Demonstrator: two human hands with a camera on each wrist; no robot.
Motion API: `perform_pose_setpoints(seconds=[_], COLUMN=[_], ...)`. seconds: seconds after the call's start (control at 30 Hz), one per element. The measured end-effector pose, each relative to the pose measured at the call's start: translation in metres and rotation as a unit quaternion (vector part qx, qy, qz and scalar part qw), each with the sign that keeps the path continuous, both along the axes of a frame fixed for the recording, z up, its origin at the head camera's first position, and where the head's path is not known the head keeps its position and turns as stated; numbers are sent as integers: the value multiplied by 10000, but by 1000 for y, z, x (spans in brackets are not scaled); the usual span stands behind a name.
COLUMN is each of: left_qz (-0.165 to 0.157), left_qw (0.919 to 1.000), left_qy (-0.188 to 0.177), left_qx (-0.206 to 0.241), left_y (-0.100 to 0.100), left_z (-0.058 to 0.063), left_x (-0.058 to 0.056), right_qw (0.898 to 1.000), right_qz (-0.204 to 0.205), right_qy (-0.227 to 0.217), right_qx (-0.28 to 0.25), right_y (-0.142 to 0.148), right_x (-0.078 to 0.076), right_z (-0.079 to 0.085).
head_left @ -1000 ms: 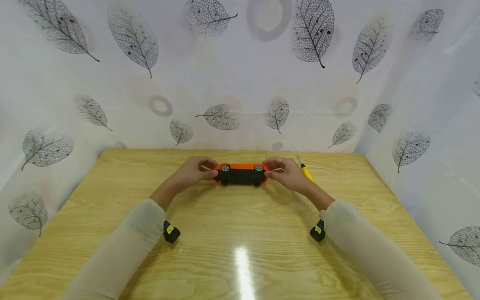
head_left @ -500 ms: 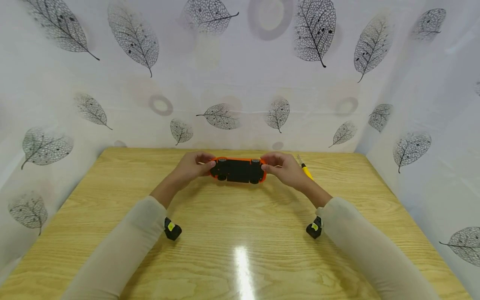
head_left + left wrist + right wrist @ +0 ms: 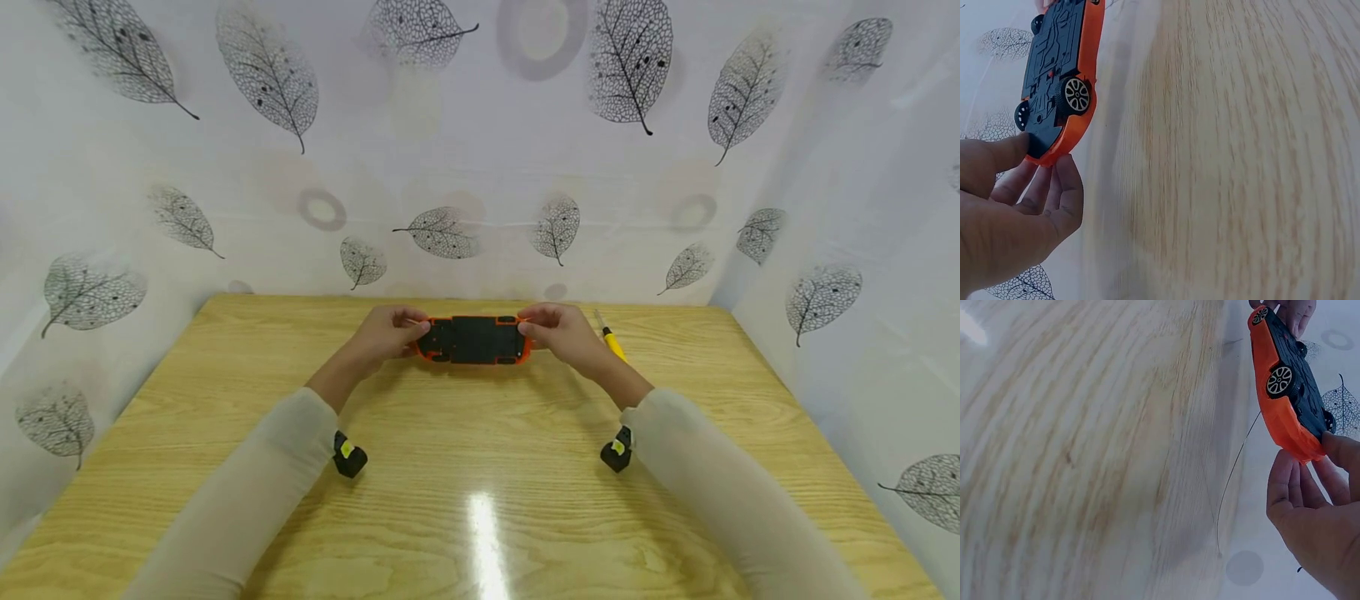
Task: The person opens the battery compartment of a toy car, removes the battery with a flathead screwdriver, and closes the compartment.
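Observation:
An orange toy car [image 3: 474,340] is held up over the far part of the table, its black underside facing the head camera. My left hand [image 3: 385,335] pinches its left end, thumb on the underside and fingers behind. At the other end my right hand [image 3: 564,333] grips it the same way. In the left wrist view the toy car [image 3: 1060,69] shows silver-spoked wheels and a small red spot on its chassis, above my left hand [image 3: 1016,206]. A thin wire hangs from the car's orange side [image 3: 1266,381] in the right wrist view, near my right hand [image 3: 1319,500].
A screwdriver [image 3: 613,342] with a yellow handle lies on the wooden table [image 3: 420,467], just behind the right hand. A leaf-patterned curtain [image 3: 480,150] rises along the table's back and sides. Black wrist cameras [image 3: 349,455] hang under both sleeves.
The car has been tipped so that its underside, first seen at a slant with wheels showing, now faces the head camera. Both hands have risen slightly, keeping hold of its ends.

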State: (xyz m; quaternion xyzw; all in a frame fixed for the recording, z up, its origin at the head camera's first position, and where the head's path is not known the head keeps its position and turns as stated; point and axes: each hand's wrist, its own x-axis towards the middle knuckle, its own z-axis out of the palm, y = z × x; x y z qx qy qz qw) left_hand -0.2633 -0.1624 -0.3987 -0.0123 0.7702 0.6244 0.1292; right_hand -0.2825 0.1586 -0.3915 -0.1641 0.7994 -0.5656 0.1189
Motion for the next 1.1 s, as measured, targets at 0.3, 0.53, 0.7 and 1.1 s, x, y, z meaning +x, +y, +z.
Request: perform_pose_setpoints(seconds=[0.3, 0.53, 0.7, 1.1], left_qz=[0, 51, 86, 83], left_qw=[9989, 9973, 9955, 9950], left_qy=[-239, -484, -646, -771], left_qx=[-396, -559, -683, -634], left_y=[4, 4, 4, 5], left_z=[-4, -7, -6, -2], left_x=[-3, -5, -5, -6], right_qw=[9963, 9926, 9904, 9882], right_qz=[-243, -248, -301, -253], right_qy=[-825, -1139, -1231, -1381], right_qx=[-22, 338, 557, 613], right_y=[-4, -10, -15, -15], right_x=[-6, -11, -16, -20], right_z=[0, 3, 2, -1])
